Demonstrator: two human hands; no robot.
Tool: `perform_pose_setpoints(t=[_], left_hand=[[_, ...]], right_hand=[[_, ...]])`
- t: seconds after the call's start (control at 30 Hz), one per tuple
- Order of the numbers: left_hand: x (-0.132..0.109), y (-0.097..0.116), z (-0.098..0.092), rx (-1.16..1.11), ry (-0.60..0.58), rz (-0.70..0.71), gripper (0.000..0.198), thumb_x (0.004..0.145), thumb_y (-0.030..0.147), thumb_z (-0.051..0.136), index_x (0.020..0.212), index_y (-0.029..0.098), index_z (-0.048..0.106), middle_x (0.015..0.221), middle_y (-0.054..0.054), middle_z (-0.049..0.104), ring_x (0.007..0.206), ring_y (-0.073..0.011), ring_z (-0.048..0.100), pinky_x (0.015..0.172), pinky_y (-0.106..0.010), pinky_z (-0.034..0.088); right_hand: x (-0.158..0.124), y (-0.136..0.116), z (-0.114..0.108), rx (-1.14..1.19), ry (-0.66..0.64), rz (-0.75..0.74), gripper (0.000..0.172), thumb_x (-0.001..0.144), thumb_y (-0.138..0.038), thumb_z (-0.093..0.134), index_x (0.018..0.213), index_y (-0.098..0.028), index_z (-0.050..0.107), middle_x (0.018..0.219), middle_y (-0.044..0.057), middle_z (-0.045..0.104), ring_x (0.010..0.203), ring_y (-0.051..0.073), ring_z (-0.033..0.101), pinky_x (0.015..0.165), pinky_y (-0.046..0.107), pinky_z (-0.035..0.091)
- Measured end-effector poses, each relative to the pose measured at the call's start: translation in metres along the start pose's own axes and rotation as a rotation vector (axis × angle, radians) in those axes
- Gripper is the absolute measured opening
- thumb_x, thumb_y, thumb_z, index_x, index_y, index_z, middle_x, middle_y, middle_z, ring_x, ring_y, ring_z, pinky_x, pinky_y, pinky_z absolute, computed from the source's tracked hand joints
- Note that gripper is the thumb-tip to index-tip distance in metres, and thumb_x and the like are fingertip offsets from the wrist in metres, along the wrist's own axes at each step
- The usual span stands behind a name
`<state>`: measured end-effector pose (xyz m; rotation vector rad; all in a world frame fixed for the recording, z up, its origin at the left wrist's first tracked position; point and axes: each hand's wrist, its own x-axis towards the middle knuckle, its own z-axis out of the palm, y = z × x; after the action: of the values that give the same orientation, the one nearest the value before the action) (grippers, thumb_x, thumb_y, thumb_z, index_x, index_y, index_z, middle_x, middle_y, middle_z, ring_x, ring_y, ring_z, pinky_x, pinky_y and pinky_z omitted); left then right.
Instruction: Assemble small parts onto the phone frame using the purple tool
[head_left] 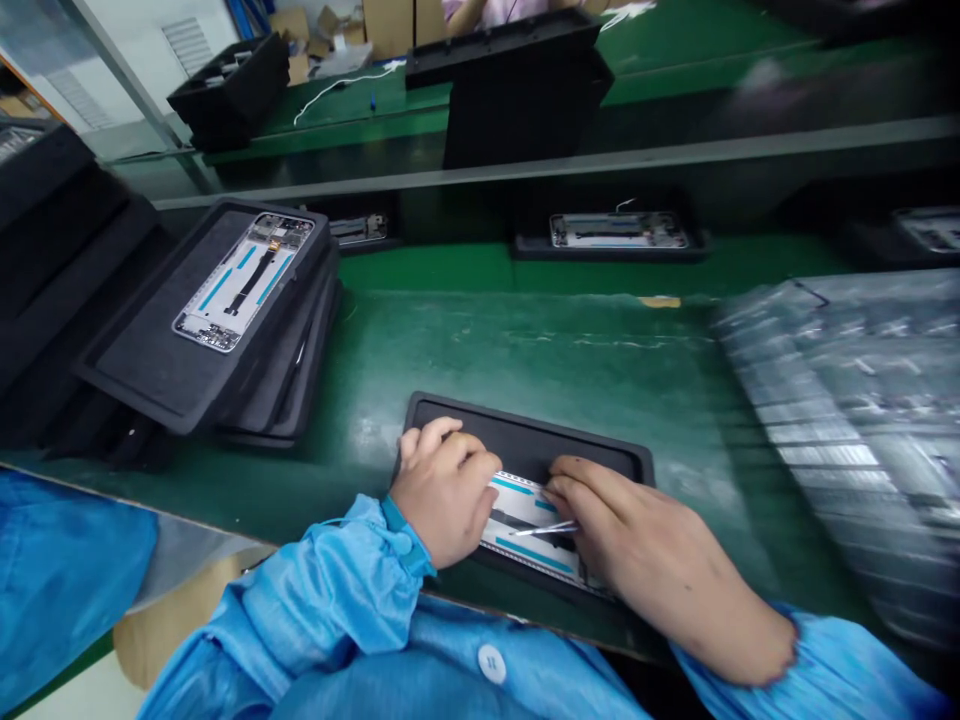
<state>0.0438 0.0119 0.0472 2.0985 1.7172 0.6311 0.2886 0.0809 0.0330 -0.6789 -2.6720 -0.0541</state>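
A black rubber-edged tray (525,432) lies on the green bench mat (525,350) right in front of me. In it sits a phone mid-frame (529,522) with blue strips and a dark central strip. My left hand (444,490) curls over the frame's left end, holding it down on the tray. My right hand (637,530) is shut on slim metal tweezers (546,529), whose tips reach over the middle of the frame. Both hands hide much of the frame, and the tweezer tips are hard to make out.
A stack of black trays (202,320) stands to my left, the top one carrying another phone mid-frame (244,282). A pile of clear plastic-wrapped sheets (847,420) lies to the right. Beyond a metal rail, more trays ride a green belt (427,268). A co-worker's arm (465,12) shows far off.
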Motion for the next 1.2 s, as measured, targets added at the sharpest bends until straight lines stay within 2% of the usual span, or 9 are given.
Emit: perform_pose_setpoints(t=[0.23,0.5,0.67,0.87,1.07,1.2], left_hand=[[0.0,0.001,-0.001,0.01,-0.025,-0.001,0.018,0.099,0.026,0.063,0.116,0.025,0.07,0.128,-0.006,0.073,0.142,-0.0359,0.049,0.112,-0.06,0.038],[0.0,0.001,0.0,0.026,-0.038,-0.004,0.019,0.099,0.026,0.063,0.117,0.026,0.071,0.13,-0.007,0.073,0.143,-0.0356,0.048,0.11,-0.059,0.039],[-0.001,0.001,0.001,0.036,-0.024,0.008,0.019,0.1,0.027,0.063,0.117,0.025,0.071,0.129,-0.007,0.072,0.142,-0.0351,0.049,0.11,-0.059,0.039],[-0.001,0.001,0.001,0.048,-0.026,0.005,0.02,0.099,0.025,0.063,0.117,0.026,0.071,0.129,-0.007,0.072,0.141,-0.0349,0.049,0.109,-0.057,0.04],[-0.001,0.002,0.0,0.042,-0.026,0.005,0.02,0.1,0.026,0.062,0.117,0.025,0.072,0.129,-0.008,0.072,0.14,-0.0348,0.049,0.11,-0.058,0.04],[-0.001,0.001,0.001,0.043,-0.018,0.003,0.018,0.1,0.026,0.062,0.115,0.025,0.071,0.129,-0.007,0.072,0.14,-0.0349,0.05,0.109,-0.058,0.04]], right_hand=[[0.009,-0.009,-0.004,-0.034,-0.008,0.03,0.023,0.106,-0.016,0.047,0.109,-0.013,0.07,0.114,0.013,0.074,0.095,0.022,0.071,0.079,0.034,0.056],[0.005,-0.011,0.001,0.031,0.009,0.15,0.019,0.104,-0.017,0.051,0.11,-0.016,0.069,0.114,0.011,0.074,0.09,0.02,0.071,0.077,0.032,0.055],[0.004,-0.009,0.0,0.056,-0.017,0.116,0.025,0.1,-0.011,0.048,0.111,-0.017,0.07,0.116,0.01,0.076,0.093,0.019,0.073,0.077,0.031,0.057],[0.007,-0.012,0.0,0.033,-0.018,0.155,0.022,0.1,-0.015,0.053,0.109,-0.016,0.072,0.113,0.01,0.077,0.092,0.021,0.075,0.079,0.032,0.059],[-0.006,-0.009,-0.002,0.069,-0.025,0.131,0.033,0.099,-0.014,0.049,0.118,-0.018,0.075,0.123,0.01,0.077,0.103,0.021,0.075,0.087,0.034,0.062],[-0.012,-0.013,-0.003,0.037,0.005,0.139,0.031,0.102,-0.015,0.051,0.12,-0.017,0.076,0.122,0.01,0.077,0.101,0.022,0.075,0.087,0.034,0.061]])
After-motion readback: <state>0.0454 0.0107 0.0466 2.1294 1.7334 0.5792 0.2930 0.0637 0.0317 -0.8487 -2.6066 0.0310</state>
